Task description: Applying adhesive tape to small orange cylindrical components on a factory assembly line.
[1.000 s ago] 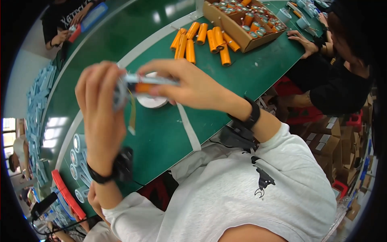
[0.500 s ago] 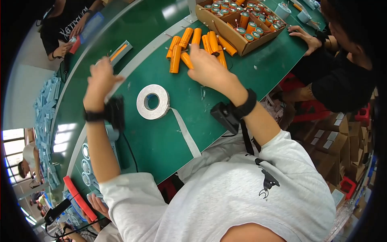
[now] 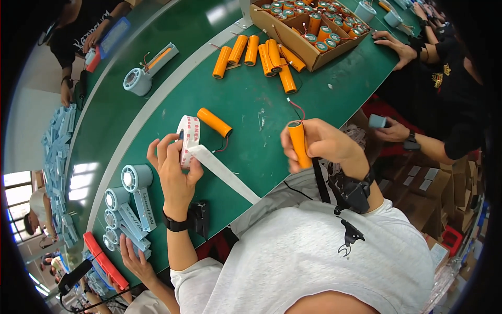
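Observation:
My left hand grips a roll of white double-sided tape, tilted up on its edge. From it a loose strip of tape runs to the table's near edge. In my right hand, an orange cylindrical battery stands nearly upright, its thin wires pointing away from me. Just beyond the roll lies another orange battery with red and dark wires. Farther off, several orange batteries lie side by side on the green table.
A cardboard box of batteries stands at the far right. Several light-blue handheld fans lie on the left, where another person's hand touches them. An opened fan rests beyond the metal rail. Co-workers sit right and far left.
My left hand has come back from the far-left fan and lifted the tape roll. My right hand has drawn back from the pile with a battery. Another battery now lies by the roll.

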The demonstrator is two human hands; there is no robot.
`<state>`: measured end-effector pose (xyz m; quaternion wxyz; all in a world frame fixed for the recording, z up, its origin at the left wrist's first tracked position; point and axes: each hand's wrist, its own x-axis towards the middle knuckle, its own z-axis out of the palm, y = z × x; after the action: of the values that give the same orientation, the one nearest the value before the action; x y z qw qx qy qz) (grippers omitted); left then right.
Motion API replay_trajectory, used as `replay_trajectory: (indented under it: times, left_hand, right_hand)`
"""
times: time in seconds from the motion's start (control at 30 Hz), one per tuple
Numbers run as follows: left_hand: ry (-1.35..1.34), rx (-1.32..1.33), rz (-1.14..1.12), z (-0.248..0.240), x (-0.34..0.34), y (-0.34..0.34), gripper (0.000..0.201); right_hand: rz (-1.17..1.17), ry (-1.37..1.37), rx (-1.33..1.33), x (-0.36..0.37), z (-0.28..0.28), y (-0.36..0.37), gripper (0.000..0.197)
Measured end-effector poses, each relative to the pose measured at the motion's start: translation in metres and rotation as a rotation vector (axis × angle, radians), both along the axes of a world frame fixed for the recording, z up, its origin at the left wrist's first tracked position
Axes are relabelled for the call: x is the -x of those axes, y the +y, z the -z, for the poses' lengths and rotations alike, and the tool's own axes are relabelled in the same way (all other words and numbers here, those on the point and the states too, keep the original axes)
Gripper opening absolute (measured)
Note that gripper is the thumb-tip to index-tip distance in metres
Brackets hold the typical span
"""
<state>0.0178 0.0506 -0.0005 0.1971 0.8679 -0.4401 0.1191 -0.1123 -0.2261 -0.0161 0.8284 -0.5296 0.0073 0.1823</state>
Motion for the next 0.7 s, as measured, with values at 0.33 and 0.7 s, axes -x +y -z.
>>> replay_trajectory:
  times: [0.33,0.7]
  left_hand:
    - [-0.231,0.019,-0.05,0.001,0.013,-0.007,0.044]
    - [-0.15,0.299,-0.392,-0.001,0.005,0.013,0.047]
  right_hand:
    - [0.241,-0.053,0.251,-0.044,-0.023,0.082,0.033]
    - [0.111,-0.111,0.235,-0.044,-0.03,0.076,0.024]
